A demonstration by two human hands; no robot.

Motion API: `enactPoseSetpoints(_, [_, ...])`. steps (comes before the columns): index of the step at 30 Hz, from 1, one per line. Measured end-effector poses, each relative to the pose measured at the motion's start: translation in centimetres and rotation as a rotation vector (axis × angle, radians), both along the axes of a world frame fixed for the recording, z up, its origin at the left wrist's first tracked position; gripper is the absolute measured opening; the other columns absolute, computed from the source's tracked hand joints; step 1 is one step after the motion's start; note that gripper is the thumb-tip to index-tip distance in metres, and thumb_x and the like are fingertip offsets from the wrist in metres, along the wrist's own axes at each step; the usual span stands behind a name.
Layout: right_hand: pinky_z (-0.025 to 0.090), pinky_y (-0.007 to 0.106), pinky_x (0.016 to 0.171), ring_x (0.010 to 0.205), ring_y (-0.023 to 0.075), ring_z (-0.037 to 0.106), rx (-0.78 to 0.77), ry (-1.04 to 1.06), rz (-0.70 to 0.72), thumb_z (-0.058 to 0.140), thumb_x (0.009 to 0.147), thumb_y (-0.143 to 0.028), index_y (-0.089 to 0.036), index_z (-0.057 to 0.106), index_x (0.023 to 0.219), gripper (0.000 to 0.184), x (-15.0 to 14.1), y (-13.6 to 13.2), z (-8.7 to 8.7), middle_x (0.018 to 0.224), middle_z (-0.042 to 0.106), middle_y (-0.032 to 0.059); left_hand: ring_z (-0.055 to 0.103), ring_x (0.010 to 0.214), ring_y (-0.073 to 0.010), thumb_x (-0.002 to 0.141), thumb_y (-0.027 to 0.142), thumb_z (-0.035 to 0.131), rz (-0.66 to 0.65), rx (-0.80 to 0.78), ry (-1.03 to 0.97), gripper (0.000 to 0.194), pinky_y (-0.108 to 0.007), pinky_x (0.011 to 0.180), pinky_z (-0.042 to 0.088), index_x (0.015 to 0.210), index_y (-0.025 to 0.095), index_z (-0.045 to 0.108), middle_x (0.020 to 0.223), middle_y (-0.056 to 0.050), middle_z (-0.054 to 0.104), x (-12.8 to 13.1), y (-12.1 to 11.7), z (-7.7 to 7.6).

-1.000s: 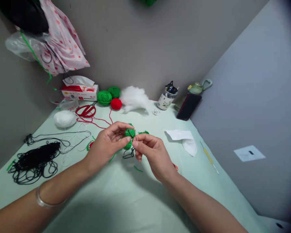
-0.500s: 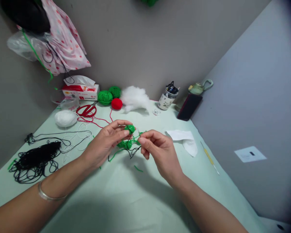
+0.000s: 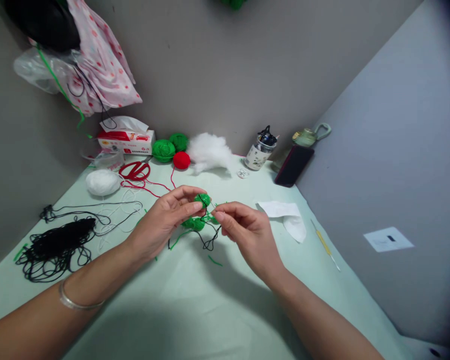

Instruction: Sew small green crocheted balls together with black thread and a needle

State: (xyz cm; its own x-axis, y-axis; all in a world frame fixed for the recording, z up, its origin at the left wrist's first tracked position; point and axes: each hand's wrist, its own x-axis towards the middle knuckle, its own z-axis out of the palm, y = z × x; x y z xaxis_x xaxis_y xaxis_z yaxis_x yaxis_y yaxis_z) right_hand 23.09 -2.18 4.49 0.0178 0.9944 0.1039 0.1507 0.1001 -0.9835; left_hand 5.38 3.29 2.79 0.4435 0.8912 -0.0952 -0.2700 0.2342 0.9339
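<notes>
Between the thumb and fingers of my left hand [image 3: 172,212] is a small green crocheted piece [image 3: 202,200] with black yarn across it. My right hand [image 3: 243,227] pinches a thin needle [image 3: 212,205], its tip pointing at the green piece. Black yarn [image 3: 209,244] hangs in loops below, between the hands. Another green crocheted part [image 3: 194,223] shows under my left fingers; whether it joins the held piece I cannot tell. A short green yarn scrap [image 3: 215,260] lies on the table in front.
To the left lie a black yarn skein [image 3: 60,245], a white yarn ball [image 3: 102,182] and red scissors [image 3: 135,171]. At the back are green yarn balls [image 3: 163,150], a red ball [image 3: 181,160] and white stuffing [image 3: 210,154]. A yellow-handled crochet hook [image 3: 323,242] and white tissue [image 3: 285,215] lie right.
My right hand has drawn away from the green piece to the right, then brought the needle tip back toward it. The black yarn now hangs in wider loops. My left hand keeps its hold.
</notes>
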Motion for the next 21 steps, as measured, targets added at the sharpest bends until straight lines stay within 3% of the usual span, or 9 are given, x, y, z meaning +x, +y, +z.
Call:
enactPoseSetpoints(3, [0.042, 0.026, 0.06, 0.064, 0.0123, 0.054, 0.198, -0.25, -0.015, 0.064, 0.093, -0.029, -0.022, 0.075, 0.092, 0.013, 0.63, -0.07, 0.1, 0.078, 0.066, 0.002, 0.064, 0.088, -0.0151, 0.083, 0.033, 0.077, -0.001, 0.017, 0.02, 0.027, -0.027, 0.082, 0.05, 0.108, 0.025, 0.072, 0.096, -0.001, 0.069, 0.04, 0.05, -0.14])
enactPoseSetpoints(6, [0.04, 0.026, 0.061, 0.064, 0.012, 0.052, 0.303, -0.424, -0.002, 0.059, 0.096, -0.023, -0.021, 0.074, 0.094, 0.015, 0.89, -0.21, 0.0, 0.074, 0.062, 0.0013, 0.064, 0.088, -0.0154, 0.082, 0.034, 0.077, 0.002, 0.03, 0.031, 0.027, -0.028, 0.082, 0.05, 0.108, 0.026, 0.073, 0.096, -0.001, 0.069, 0.08, 0.04, -0.16])
enactPoseSetpoints(11, [0.038, 0.025, 0.06, 0.063, 0.0107, 0.051, 0.343, -0.493, 0.004, 0.059, 0.096, -0.02, -0.019, 0.072, 0.094, 0.014, 0.85, -0.4, -0.16, 0.073, 0.06, 0.0001, 0.062, 0.088, -0.0144, 0.083, 0.035, 0.077, 0.008, 0.042, 0.068, 0.027, -0.028, 0.082, 0.049, 0.109, 0.028, 0.074, 0.099, -0.001, 0.069, -0.02, 0.01, -0.21])
enactPoseSetpoints(18, [0.04, 0.024, 0.063, 0.063, 0.0097, 0.053, 0.346, -0.542, 0.007, 0.058, 0.095, -0.016, -0.018, 0.07, 0.09, 0.013, 0.81, -0.5, 0.01, 0.074, 0.064, -0.0003, 0.059, 0.092, -0.0152, 0.084, 0.037, 0.076, 0.042, 0.192, 0.195, 0.028, -0.027, 0.082, 0.047, 0.112, 0.031, 0.074, 0.098, 0.0, 0.068, -0.29, 0.26, -0.82])
enactPoseSetpoints(21, [0.04, 0.024, 0.062, 0.063, 0.0095, 0.052, 0.33, -0.498, 0.018, 0.058, 0.095, -0.017, -0.018, 0.07, 0.09, 0.013, 0.82, -0.33, -0.06, 0.075, 0.064, -0.0004, 0.061, 0.092, -0.0158, 0.083, 0.037, 0.076, 0.03, 0.17, 0.181, 0.03, -0.028, 0.084, 0.048, 0.112, 0.03, 0.074, 0.099, -0.001, 0.069, -0.28, 0.24, -0.72])
